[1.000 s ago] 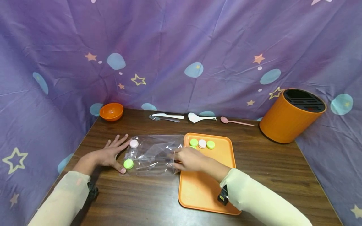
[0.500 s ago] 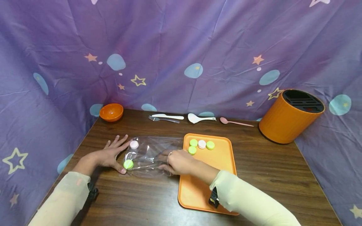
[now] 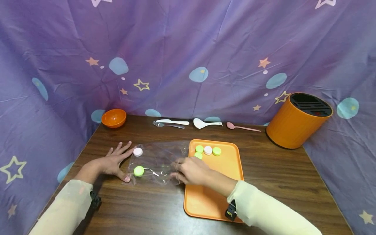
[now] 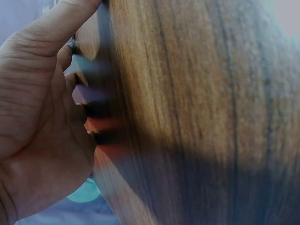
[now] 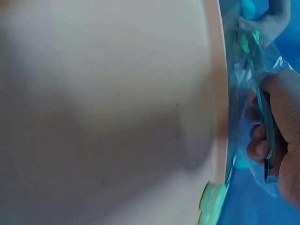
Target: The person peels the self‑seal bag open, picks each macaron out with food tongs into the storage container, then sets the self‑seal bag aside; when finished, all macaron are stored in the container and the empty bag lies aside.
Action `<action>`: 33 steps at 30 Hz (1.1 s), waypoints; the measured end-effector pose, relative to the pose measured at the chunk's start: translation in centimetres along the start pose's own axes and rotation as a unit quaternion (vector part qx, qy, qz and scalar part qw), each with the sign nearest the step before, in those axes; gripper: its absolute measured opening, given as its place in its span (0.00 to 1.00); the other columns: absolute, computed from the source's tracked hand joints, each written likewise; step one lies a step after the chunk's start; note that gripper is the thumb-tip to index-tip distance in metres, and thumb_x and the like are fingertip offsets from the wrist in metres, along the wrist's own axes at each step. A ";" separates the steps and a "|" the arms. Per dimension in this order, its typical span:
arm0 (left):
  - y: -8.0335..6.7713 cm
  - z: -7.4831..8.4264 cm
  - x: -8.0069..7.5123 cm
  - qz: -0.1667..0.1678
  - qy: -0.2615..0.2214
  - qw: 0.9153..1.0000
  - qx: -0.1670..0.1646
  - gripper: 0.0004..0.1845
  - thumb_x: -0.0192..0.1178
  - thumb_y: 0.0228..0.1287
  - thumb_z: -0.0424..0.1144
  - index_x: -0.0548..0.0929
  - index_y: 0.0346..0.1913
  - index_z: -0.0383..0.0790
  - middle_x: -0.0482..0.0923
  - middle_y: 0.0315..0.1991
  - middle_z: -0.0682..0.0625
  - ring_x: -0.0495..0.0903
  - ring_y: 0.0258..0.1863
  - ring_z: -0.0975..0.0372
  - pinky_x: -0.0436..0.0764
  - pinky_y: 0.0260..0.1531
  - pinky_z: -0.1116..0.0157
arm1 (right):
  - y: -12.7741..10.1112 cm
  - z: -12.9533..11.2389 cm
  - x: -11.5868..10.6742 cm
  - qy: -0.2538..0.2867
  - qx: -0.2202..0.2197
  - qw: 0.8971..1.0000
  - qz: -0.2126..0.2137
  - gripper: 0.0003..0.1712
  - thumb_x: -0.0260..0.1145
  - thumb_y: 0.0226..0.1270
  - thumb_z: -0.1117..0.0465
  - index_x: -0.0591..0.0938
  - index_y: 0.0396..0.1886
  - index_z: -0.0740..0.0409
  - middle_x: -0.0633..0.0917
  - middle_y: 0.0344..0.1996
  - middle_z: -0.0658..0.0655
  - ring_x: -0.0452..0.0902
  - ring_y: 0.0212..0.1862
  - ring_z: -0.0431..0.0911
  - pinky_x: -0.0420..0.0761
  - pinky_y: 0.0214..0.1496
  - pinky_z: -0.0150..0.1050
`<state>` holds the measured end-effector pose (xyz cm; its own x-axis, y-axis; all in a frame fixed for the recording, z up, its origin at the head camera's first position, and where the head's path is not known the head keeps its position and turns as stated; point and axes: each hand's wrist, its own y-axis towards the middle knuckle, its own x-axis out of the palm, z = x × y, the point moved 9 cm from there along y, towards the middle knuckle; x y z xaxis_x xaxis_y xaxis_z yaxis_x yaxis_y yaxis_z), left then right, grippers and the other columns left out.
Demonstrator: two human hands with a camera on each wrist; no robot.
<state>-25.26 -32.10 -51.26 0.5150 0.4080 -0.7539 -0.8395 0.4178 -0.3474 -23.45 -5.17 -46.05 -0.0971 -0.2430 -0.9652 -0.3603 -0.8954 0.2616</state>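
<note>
A clear plastic bag (image 3: 164,151) lies flat on the table, with a pink macaron (image 3: 137,151) and a green macaron (image 3: 139,171) at its left end. My left hand (image 3: 113,164) rests with spread fingers beside that end, the thumb by the bag's lower corner. At the bag's right end, my right hand (image 3: 192,169) curls its fingers round slim metal tongs (image 5: 268,126). In the head view their thin shiny line runs toward the green macaron; the clear plastic covers part of them. The right hand overlaps the left edge of the orange tray (image 3: 215,189).
On the tray's far left lie several macarons, among them a pink macaron (image 3: 208,150). Along the back stand or lie an orange bowl (image 3: 114,118), a white knife (image 3: 172,122), a fork (image 3: 168,125), a white ladle (image 3: 207,123), a pink spoon (image 3: 243,127) and an orange knife block (image 3: 296,120).
My right hand reached left into the bag, then drew back slightly right. The green macaron in the bag has shifted a little to the right. The left hand has kept its place.
</note>
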 end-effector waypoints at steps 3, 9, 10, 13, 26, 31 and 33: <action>0.0 -0.1 0.0 0.000 -0.005 1.000 0.003 0.76 0.87 0.47 0.60 0.48 0.91 0.39 0.28 0.92 0.33 0.22 0.88 0.29 0.27 0.82 0.25 | -0.8 0.9 -0.7 -0.006 0.020 1.000 -0.007 0.14 0.70 0.81 0.46 0.90 0.44 0.51 0.89 0.35 0.47 0.88 0.31 0.40 0.86 0.28 0.36; 0.9 -2.1 0.6 0.012 -0.001 1.000 0.013 0.79 0.84 0.44 0.71 0.47 0.92 0.49 0.28 0.93 0.37 0.22 0.88 0.30 0.26 0.81 0.24 | -3.3 3.1 -2.3 0.002 0.046 0.999 0.001 0.13 0.71 0.80 0.46 0.89 0.40 0.49 0.86 0.33 0.45 0.82 0.29 0.38 0.81 0.24 0.34; 1.0 -2.4 0.7 0.015 0.003 1.000 0.011 0.79 0.83 0.43 0.73 0.47 0.92 0.52 0.28 0.93 0.39 0.22 0.89 0.32 0.26 0.82 0.24 | -3.8 3.4 -2.6 0.005 0.052 0.999 0.003 0.12 0.72 0.80 0.47 0.91 0.42 0.49 0.87 0.34 0.45 0.82 0.30 0.37 0.81 0.25 0.34; 1.3 -3.0 1.0 0.021 0.004 1.000 0.020 0.79 0.82 0.42 0.75 0.46 0.92 0.56 0.28 0.93 0.40 0.22 0.89 0.32 0.26 0.81 0.24 | -5.3 4.3 -3.6 0.008 0.067 0.998 0.006 0.13 0.73 0.79 0.47 0.93 0.49 0.49 0.88 0.34 0.46 0.80 0.29 0.36 0.82 0.26 0.34; 1.1 -2.9 1.4 0.036 -0.017 0.998 0.051 0.79 0.86 0.42 0.69 0.45 0.92 0.60 0.26 0.93 0.38 0.20 0.87 0.28 0.21 0.76 0.20 | -13.4 7.9 -7.3 -0.001 0.132 0.990 0.055 0.13 0.81 0.70 0.48 0.94 0.45 0.50 0.84 0.27 0.45 0.63 0.23 0.28 0.72 0.25 0.28; 0.7 -2.5 1.5 0.036 -0.038 0.997 0.063 0.78 0.86 0.42 0.67 0.46 0.92 0.60 0.24 0.92 0.38 0.16 0.85 0.27 0.15 0.74 0.21 | -16.4 8.7 -8.3 -0.004 0.139 0.988 0.069 0.14 0.81 0.69 0.49 0.94 0.46 0.53 0.88 0.28 0.46 0.65 0.24 0.26 0.74 0.26 0.28; 0.8 -2.8 1.5 0.039 -0.021 0.998 0.051 0.78 0.86 0.42 0.69 0.45 0.92 0.65 0.25 0.93 0.39 0.18 0.87 0.28 0.18 0.76 0.21 | -17.6 9.1 -8.5 -0.006 0.146 0.986 0.074 0.13 0.82 0.68 0.50 0.94 0.45 0.53 0.88 0.28 0.46 0.66 0.24 0.26 0.73 0.25 0.27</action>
<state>-25.65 -33.37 -54.24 0.4578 0.4748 -0.7516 -0.8560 0.4638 -0.2284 -24.71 16.05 -42.43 -0.1789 -0.3577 -0.9166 -0.5934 -0.7038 0.3905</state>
